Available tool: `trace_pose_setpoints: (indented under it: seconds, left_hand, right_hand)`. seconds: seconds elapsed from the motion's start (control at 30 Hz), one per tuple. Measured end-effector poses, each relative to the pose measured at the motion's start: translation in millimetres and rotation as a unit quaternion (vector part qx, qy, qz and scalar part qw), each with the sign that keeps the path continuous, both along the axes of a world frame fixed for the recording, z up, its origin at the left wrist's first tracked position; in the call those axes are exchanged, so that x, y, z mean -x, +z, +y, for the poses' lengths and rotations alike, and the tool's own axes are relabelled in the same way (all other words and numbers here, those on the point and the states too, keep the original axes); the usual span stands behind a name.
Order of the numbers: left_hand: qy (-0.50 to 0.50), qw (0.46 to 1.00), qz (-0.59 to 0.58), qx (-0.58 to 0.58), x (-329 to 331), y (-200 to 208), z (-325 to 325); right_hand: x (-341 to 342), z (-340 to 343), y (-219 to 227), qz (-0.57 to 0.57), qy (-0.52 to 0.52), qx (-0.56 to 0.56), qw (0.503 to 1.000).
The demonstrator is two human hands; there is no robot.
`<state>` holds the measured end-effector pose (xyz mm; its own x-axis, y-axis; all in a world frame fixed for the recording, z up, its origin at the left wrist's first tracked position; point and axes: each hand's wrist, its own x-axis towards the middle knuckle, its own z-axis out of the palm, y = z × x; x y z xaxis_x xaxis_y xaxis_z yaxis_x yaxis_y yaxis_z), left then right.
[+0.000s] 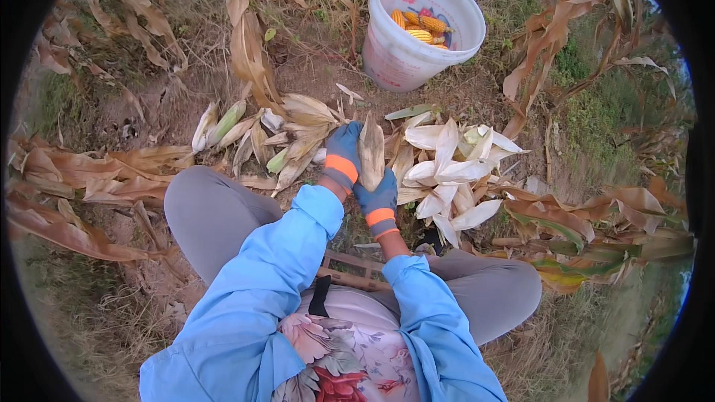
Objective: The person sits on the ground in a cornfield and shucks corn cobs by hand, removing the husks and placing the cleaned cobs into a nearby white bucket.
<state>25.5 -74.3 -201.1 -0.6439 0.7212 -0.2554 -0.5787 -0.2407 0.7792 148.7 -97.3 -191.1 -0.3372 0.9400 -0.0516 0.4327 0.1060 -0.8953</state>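
In front of my lap I hold an ear of corn [371, 152], upright in its dry tan husk. My left hand [344, 150], in a blue-grey glove with an orange cuff, is closed against the ear's left side. Around the ear's lower end is my right hand [378, 197], gloved alike and closed; its fingertips are partly hidden. Left of the hands lie several unhusked ears [302, 130], some tan and some greenish. To the right is a heap of pale stripped husks [454, 167].
Beyond the hands stands a white bucket [380, 45] with several bare yellow cobs [424, 26] inside. Dry corn stalks and leaves [97, 171] lie on both sides. My bent knees [216, 208] flank the work spot, with a brown slatted piece [354, 272] between them.
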Motion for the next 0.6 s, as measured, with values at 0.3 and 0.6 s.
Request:
trace_pose_setpoints:
  seconds: [0.3,0.6]
  left_hand:
    - [-0.014,0.992,-0.110,-0.066,-11,20,-5]
    - [-0.017,0.954,-0.266,-0.138,-15,15,-4]
  right_hand:
    - [-9,20,-1,0.049,0.064,0.136,0.987]
    - [-10,43,-19,0.255,0.025,0.101,0.961]
